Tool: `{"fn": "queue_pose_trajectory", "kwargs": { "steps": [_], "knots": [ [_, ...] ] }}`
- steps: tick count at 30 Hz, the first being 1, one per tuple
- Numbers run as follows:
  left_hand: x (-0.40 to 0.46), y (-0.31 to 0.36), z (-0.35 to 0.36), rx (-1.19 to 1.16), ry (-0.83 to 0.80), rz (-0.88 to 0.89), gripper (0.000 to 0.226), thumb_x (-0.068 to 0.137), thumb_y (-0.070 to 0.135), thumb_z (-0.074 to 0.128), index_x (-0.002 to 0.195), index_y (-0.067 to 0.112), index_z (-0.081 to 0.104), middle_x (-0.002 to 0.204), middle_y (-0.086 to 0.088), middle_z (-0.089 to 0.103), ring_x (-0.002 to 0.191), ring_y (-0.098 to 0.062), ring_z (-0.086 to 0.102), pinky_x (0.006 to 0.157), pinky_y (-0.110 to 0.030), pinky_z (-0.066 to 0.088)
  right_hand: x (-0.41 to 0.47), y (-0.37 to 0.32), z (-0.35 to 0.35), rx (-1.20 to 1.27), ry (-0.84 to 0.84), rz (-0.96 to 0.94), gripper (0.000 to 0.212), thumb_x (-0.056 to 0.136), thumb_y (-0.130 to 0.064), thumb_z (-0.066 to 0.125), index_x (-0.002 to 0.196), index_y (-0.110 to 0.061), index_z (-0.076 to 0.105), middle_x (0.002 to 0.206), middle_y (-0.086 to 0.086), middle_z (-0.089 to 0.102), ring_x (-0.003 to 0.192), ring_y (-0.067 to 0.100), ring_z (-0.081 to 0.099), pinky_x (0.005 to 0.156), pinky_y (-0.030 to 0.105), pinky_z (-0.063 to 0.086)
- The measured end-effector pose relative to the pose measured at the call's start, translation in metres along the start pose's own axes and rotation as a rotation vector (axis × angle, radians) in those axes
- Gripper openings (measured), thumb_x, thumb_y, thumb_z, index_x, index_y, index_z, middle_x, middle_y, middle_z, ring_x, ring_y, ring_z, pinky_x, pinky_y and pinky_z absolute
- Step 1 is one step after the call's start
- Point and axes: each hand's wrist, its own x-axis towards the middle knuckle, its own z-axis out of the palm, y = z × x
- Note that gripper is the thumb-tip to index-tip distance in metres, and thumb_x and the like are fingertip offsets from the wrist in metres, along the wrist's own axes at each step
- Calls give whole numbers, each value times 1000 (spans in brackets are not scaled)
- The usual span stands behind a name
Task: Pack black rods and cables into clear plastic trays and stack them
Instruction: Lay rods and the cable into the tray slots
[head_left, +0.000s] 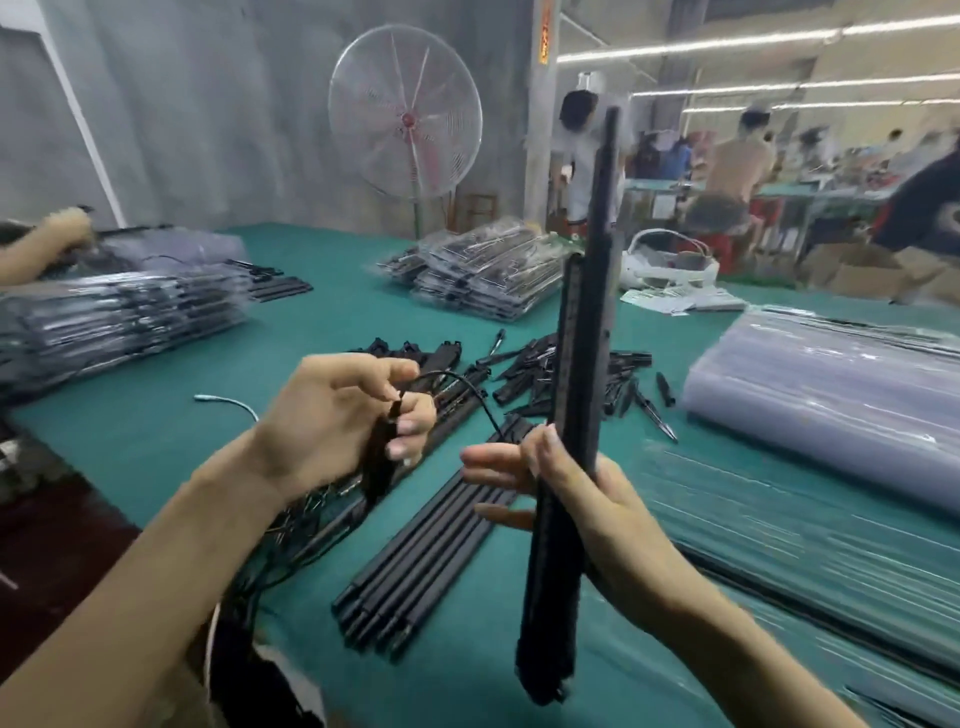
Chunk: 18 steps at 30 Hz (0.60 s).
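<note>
The right hand (582, 499) has its grip wrapped around a bundle of black rods (576, 374), holding it nearly upright above the green counter (171, 415), while the left hand (337, 415) pinches a black cable (467, 387) between thumb and curled fingers, the cable arching over toward the right hand. More black rods (415, 561) lie side by side on the counter below the hands, with a loose pile of small black parts (545, 374) just beyond them. Empty clear trays (831, 395) are stacked at the right, and filled tray stacks (119, 317) and (483, 270) sit at the left and far across the counter.
</note>
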Motion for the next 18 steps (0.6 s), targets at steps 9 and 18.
{"fn": "queue_pose_trajectory", "kwargs": {
  "steps": [9,18],
  "knots": [
    [-18,-24,-27,461,255,235,30,80,18,56,108,13,64,86,0,67,81,-6,64,72,-16,52,41,36,77,57,99,7,26,75,6,75,88,-8,57,85,8,64,74,20,65,75,41,59],
    [-57,-63,-93,876,388,171,19,86,31,58,93,43,71,86,7,70,75,1,62,66,-11,45,55,47,89,-52,119,8,34,78,1,71,79,-18,44,95,6,70,76,22,68,73,29,54]
  ]
}}
